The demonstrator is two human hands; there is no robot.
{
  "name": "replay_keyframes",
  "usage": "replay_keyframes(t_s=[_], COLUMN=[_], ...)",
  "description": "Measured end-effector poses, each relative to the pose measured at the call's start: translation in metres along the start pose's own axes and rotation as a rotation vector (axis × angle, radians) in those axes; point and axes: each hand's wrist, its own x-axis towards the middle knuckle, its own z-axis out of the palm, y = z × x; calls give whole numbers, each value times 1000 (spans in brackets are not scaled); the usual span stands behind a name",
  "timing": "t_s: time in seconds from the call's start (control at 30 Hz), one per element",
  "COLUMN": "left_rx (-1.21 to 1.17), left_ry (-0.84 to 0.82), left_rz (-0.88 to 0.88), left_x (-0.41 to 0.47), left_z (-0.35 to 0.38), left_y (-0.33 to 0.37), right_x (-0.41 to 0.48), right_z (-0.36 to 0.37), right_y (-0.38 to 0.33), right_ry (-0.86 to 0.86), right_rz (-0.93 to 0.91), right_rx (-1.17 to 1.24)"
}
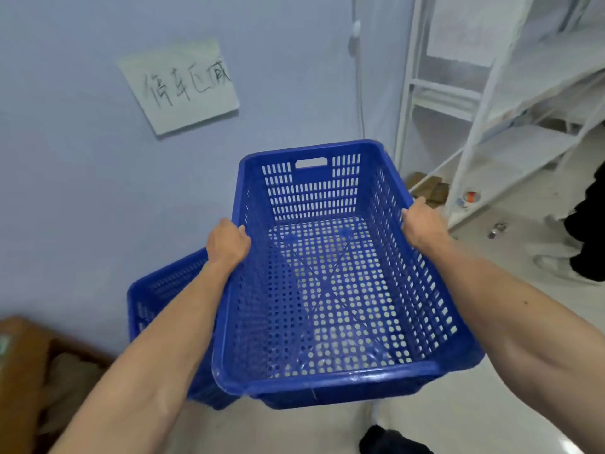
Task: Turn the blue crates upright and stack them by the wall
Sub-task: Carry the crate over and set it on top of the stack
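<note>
Across the upper left of the frame a pale wall (82, 191) is meeting light floor (474, 414), white shelving (491, 126) standing upper right. Centre frame, an upright blue crate (330, 385) is hanging above the floor, opening upward, long axis running away from the camera toward the wall. Left hand (227, 242) and right hand (422, 224) are curling tight around its opposite long rims. Lower left, a second blue crate (154, 299) is sitting against the wall.

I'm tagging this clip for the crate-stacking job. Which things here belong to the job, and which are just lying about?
Part of the job:
- held blue crate, upright, gripped by the left hand and right hand
- second blue crate by the wall

Just lying about:
- paper sign
- white shelving
- small can on the floor
- cardboard box
</note>
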Motion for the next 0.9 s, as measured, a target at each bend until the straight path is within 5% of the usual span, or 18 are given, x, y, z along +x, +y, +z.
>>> replay_keyframes(t_s=[0.6,0.9], left_rx=[39,-128], left_ry=[149,108], left_rz=[-628,-996], left_x=[8,-48], left_z=[-23,-26], left_y=[-136,-201], right_x=[122,103], right_z=[139,201], right_y=[-233,-364], right_ry=[-296,-354], right_rz=[-592,-961], right_rx=[-118,-215])
